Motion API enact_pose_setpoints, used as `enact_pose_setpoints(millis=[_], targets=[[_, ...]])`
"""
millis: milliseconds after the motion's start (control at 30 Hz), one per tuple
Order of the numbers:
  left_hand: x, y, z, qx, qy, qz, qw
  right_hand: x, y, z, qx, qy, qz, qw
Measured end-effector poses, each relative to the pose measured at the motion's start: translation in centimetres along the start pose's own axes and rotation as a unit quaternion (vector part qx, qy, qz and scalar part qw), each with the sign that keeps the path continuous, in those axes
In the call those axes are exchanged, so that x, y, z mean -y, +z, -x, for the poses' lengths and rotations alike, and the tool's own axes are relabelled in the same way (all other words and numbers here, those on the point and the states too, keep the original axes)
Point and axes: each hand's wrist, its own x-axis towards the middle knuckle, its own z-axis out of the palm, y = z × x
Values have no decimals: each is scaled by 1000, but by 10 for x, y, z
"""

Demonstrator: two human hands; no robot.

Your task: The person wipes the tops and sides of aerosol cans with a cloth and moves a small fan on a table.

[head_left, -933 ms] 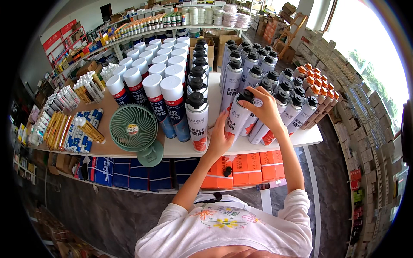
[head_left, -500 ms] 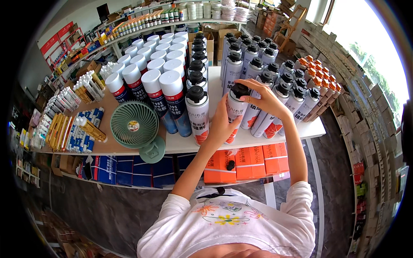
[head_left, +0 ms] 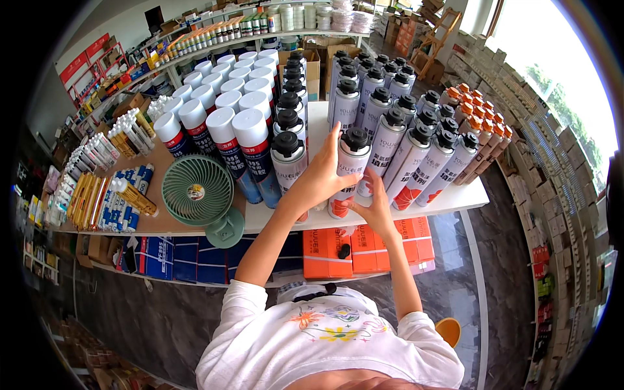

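Observation:
A grey spray can [head_left: 346, 166] with a black cap and red markings near its base stands upright at the table's front edge. My left hand [head_left: 323, 175] wraps its left side, with the thumb across the front and the index finger pointing up beside the cap. Low on the can's right side is my right hand [head_left: 376, 207], thumb in front, other fingers raised between it and the neighbouring can. Rows of matching grey cans [head_left: 404, 164] stand to the right and behind. Another black-capped can [head_left: 288, 162] is just left of my left wrist.
White-capped cans [head_left: 254, 146] fill the table's left half, beside a green fan [head_left: 197, 190] and sealant tubes [head_left: 134, 195]. Orange-capped cans [head_left: 481, 123] stand at the right end. Orange boxes [head_left: 327, 252] sit on the shelf below. A yellow round container [head_left: 448, 332] is on the floor.
My right hand has left the cap and dropped to the can's lower right side. My left hand has turned, its index finger now upright. The view has shifted slightly.

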Motion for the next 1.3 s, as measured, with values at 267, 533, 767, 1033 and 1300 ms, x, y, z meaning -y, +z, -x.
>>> enact_pose_setpoints(millis=[267,533,767,1033,1300], targets=[[2,23,-4,-96,-8,-36,995,-14,33,7,-87,81,-30,992],[-40,11,6,-106,80,-135,982,9,17,14,-153,-47,-8,987],[-121,-78,-65,-139,239,-159,948,107,-43,-67,-193,-193,-5,962],[-133,-124,-131,-246,319,-242,883,144,-58,-176,-197,-255,2,947],[-87,-155,-190,-240,259,-207,912,129,-43,-273,-114,-183,-8,976]])
